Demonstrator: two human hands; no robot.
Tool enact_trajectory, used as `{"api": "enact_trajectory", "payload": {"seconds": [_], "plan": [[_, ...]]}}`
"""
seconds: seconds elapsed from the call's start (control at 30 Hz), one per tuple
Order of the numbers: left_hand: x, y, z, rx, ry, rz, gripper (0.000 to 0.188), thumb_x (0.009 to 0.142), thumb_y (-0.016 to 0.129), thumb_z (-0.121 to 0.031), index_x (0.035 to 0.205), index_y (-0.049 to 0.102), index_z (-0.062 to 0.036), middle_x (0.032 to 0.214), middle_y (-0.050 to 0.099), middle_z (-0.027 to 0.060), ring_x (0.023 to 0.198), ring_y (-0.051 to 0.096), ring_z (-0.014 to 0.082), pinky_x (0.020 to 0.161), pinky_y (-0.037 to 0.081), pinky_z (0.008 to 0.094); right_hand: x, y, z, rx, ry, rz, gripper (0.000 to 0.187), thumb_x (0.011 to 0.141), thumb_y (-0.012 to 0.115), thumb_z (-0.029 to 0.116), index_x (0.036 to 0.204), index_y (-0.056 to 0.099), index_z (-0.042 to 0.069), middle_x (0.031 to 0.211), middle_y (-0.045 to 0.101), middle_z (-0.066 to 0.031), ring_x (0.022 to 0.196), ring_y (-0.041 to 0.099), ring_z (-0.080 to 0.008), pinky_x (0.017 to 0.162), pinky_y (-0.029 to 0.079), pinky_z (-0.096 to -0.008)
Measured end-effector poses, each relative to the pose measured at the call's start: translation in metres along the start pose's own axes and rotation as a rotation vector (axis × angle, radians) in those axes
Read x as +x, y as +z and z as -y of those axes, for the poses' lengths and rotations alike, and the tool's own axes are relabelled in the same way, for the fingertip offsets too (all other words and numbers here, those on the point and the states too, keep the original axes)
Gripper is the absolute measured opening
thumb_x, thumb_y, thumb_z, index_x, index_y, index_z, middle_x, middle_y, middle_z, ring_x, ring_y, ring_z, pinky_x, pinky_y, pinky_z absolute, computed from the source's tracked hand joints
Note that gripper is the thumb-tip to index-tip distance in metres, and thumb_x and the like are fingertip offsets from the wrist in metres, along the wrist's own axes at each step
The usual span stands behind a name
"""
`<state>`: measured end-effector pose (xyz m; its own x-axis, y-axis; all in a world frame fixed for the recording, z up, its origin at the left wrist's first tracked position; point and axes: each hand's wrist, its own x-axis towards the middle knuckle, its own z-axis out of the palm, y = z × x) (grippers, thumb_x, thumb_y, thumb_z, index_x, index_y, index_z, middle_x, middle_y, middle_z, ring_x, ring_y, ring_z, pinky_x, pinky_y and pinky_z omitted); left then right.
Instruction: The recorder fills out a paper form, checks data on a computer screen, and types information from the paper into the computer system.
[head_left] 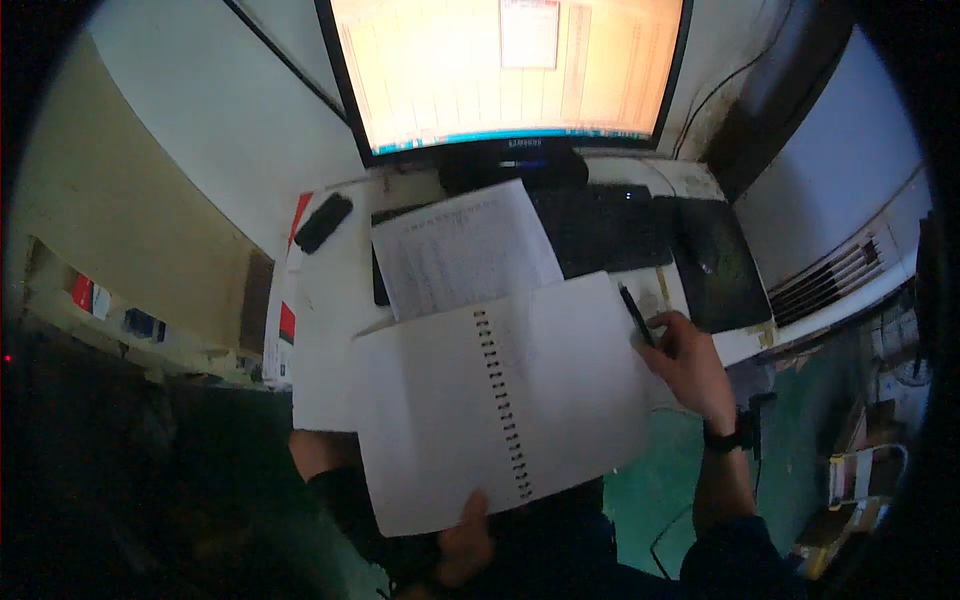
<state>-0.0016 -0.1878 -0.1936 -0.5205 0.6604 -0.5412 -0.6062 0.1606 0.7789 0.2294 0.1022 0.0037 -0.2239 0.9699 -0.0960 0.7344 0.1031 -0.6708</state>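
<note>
A spiral-bound notebook (570,380) lies open, both pages looking blank, its lower part reaching past the desk's front edge. At its bottom edge my left hand (467,545) grips it, thumb on top of the left page and the fingers hidden underneath. My right hand (692,365) is closed around a dark pen (637,318) beside the notebook's right edge; the pen points up and to the left. Under the notebook's top edge lies a printed sheet (465,250), which covers part of the black keyboard (615,228).
A lit monitor (430,75) stands at the back of the white desk (322,370). A dark oblong object (324,222) lies at the left, and a black mouse pad (725,265) at the right. Below the left desk edge shows a patch of bare skin (318,455), its owner unclear.
</note>
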Motion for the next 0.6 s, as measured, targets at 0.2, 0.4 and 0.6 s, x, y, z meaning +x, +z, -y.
{"api": "enact_trajectory", "payload": {"seconds": [0.2,0.4,0.6], "plan": [[0.044,-0.067,0.000,1.975,1.486,0.032,0.047,0.110,0.055,-0.017,0.155,0.061,-0.0050,0.146,0.068,0.0219,0.121,0.070,0.0403,0.095,0.058,0.0441,0.054,-0.033,-0.092,0.051,-0.179,-0.481,0.042,0.095,0.083,0.019,0.126,0.065,-0.002,0.104,0.074,-0.0191,0.092,0.074,-0.0283,0.081,0.058,-0.0411],[0.072,-0.114,0.014,1.587,0.952,0.134,0.058,0.106,0.060,-0.019,0.163,0.053,-0.0100,0.148,0.067,0.0198,0.094,0.070,0.0360,0.073,0.053,0.0470,0.107,-0.054,-0.122,-0.096,-0.180,-0.589,0.063,0.094,0.086,0.026,0.143,0.057,-0.001,0.136,0.066,-0.0254,0.126,0.065,-0.0422,0.106,0.052,-0.0473],[0.089,-0.150,0.058,1.095,1.013,0.114,0.055,0.109,0.061,-0.025,0.162,0.054,-0.0114,0.148,0.067,0.0195,0.080,0.062,0.0324,0.066,0.047,0.0493,0.111,-0.049,-0.110,-0.025,-0.199,-0.455,0.069,0.094,0.085,0.025,0.150,0.054,0.000,0.150,0.060,-0.0280,0.136,0.061,-0.0436,0.113,0.050,-0.0453]]}}
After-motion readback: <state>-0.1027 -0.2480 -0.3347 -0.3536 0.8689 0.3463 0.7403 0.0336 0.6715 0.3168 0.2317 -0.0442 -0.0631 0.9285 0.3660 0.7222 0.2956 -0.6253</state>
